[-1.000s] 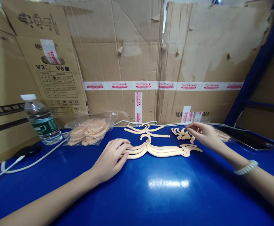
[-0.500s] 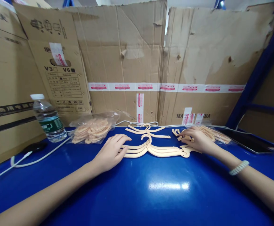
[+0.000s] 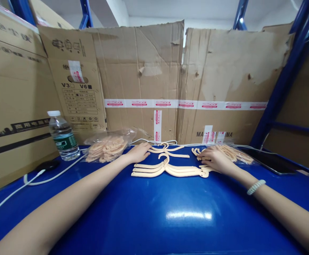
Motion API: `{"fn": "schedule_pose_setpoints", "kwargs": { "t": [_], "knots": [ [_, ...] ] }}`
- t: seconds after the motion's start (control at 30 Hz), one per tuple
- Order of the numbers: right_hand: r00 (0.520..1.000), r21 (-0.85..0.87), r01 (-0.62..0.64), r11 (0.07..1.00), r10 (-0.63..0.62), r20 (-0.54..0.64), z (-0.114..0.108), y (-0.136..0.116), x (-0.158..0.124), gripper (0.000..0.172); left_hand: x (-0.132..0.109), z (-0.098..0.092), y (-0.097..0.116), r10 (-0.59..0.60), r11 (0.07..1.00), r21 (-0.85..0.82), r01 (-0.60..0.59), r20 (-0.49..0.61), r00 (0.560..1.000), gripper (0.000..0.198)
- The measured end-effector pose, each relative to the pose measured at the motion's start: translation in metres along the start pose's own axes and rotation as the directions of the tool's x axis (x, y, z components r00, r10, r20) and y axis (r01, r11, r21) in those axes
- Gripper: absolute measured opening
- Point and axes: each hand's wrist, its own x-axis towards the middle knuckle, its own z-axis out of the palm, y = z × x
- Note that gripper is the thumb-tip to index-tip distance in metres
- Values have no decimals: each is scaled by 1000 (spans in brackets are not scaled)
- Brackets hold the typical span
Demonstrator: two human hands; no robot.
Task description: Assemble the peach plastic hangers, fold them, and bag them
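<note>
Beige folding hangers lie in two groups on the blue table. The near stack of hangers (image 3: 178, 171) has its arms spread, several deep, with a hook at the top. Behind it are the far hangers (image 3: 179, 155), also spread. My left hand (image 3: 139, 153) reaches to their left end, fingers stretched out, thumb apart, fingertips on or just over the arm. My right hand (image 3: 216, 158) bends its fingers down onto loose hanger pieces (image 3: 195, 151) at the right and seems to pinch one; its fingers partly hide it. The near stack's right end touches another piece.
A clear bag of hanger parts (image 3: 108, 147) lies at the back left, and another bag (image 3: 236, 154) behind my right hand. A water bottle (image 3: 64, 138), a black device with a white cable (image 3: 46, 165) and a dark phone or tablet (image 3: 268, 161) stand or lie around. Cardboard (image 3: 143, 78) walls the back.
My left hand has left the near stack's left end and moved away from me to the far hangers. My right hand stays at the loose pieces. The view has tilted up slightly.
</note>
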Motion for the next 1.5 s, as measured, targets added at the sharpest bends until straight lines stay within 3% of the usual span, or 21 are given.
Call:
{"fn": "schedule_pose_setpoints", "kwargs": {
  "t": [0.3, 0.6, 0.7, 0.87, 0.93, 1.03, 1.1, 1.3, 1.4, 1.5],
  "knots": [
    [999, 1, 28, 1000, -28, -26, 4, -3, 2, 22, 12, 5, -1, 14, 1000, 7, -15, 53, 998, 23],
    [986, 107, -9, 994, 26, -162, 2, -10, 5, 22, -5, -24, 19, -49, 998, -30, 49, -9, 999, 13],
    [951, 182, -73, 981, 124, -284, -3, -16, 3, 24, -22, -35, 32, -75, 996, -58, 71, -84, 994, 11],
    [833, 392, -175, 903, 348, -431, -16, -34, 1, 24, -55, -35, 57, -105, 986, -152, 73, -218, 970, 12],
    [784, 569, -184, 802, 469, -407, -20, -45, 2, 24, -66, -29, 66, -103, 981, -187, 56, -253, 962, 10],
    [718, 856, -138, 498, 646, -260, -22, -59, 5, 29, -76, -19, 76, -108, 961, -274, 23, -299, 948, 8],
    [711, 933, -111, 343, 683, -167, -19, -66, 6, 34, -79, -15, 80, -112, 944, -330, -5, -335, 936, 9],
    [735, 971, -146, 192, 677, -23, -9, -66, 2, 54, -81, -9, 81, -50, 954, -292, -69, -383, 922, 11],
    [728, 986, -158, 63, 681, 73, -3, -62, 0, 65, -81, -7, 80, -48, 956, -285, -66, -378, 925, 11],
    [755, 969, -242, -54, 616, 223, 2, -61, 0, 57, -81, -7, 80, -65, 955, -293, -53, -379, 923, 10]
  ]
}}
